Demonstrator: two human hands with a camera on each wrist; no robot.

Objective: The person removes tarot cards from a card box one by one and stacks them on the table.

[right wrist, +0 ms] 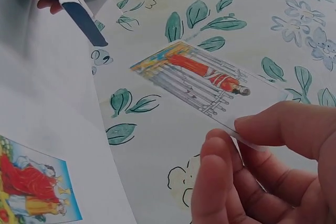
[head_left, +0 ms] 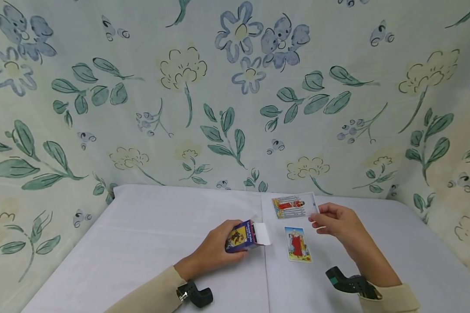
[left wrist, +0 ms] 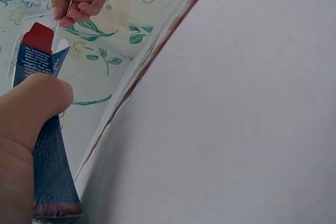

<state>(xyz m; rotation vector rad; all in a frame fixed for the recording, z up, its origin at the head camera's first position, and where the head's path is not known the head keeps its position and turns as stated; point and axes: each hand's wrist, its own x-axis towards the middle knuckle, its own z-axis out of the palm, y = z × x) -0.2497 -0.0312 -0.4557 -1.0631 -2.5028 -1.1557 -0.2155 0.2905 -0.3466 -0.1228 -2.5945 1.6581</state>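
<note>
My left hand grips a dark blue card box whose white end flap stands open to the right. In the left wrist view the thumb lies across the box's printed side. My right hand pinches a picture card by one corner between thumb and fingers, above the table's far part. That card shows a figure in red among upright swords. A second card, with a red-robed figure, lies face up on the table below the right hand. The inside of the box is hidden in the head view.
A white cloth covers the table, with a fold line running front to back near the middle. Behind it hangs a floral curtain, close to the table's far edge. Each wrist carries a dark camera mount.
</note>
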